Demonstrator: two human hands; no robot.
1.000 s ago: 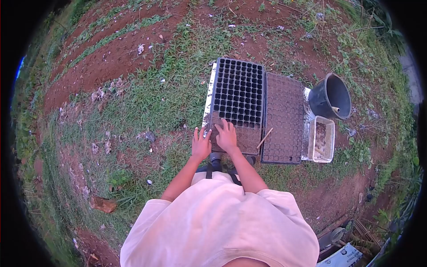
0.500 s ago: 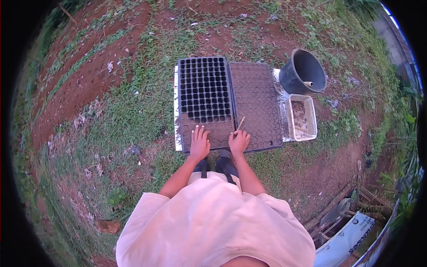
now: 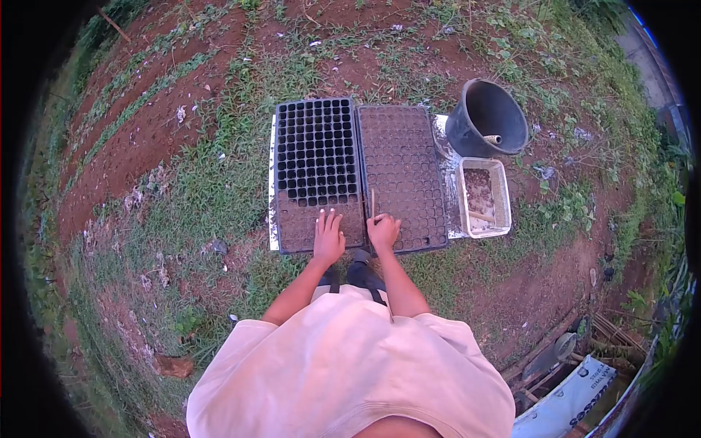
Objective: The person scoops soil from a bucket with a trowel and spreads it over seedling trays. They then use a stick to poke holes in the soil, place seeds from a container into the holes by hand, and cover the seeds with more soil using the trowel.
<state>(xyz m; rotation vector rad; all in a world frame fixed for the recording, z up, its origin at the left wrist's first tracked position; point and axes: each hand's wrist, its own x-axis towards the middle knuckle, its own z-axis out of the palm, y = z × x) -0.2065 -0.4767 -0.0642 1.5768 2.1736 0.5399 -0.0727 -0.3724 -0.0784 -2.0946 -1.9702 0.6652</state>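
Two black seedling trays lie side by side. The left tray point(image 3: 316, 150) has open black cells at the top and brown soil over its lower part. Brown soil fills the right tray point(image 3: 405, 160), with rings of cell rims showing. My left hand point(image 3: 329, 238) rests on the soil of the left tray, fingers apart and holding nothing. At the near inner edge of the right tray, my right hand point(image 3: 383, 233) is closed on a thin stick point(image 3: 373, 201), which points up and away.
A dark bucket point(image 3: 458, 129) stands right of the trays. Below it sits a cream basket point(image 3: 504, 198) with soil and pale material inside. A white board point(image 3: 454, 219) shows under the trays. Grass and bare red soil surround everything. A printed banner point(image 3: 569, 398) lies lower right.
The trays, bucket and basket have shifted left in view. My right hand is a little further left, and the stick now stands more upright. My left hand stays flat on the soil.
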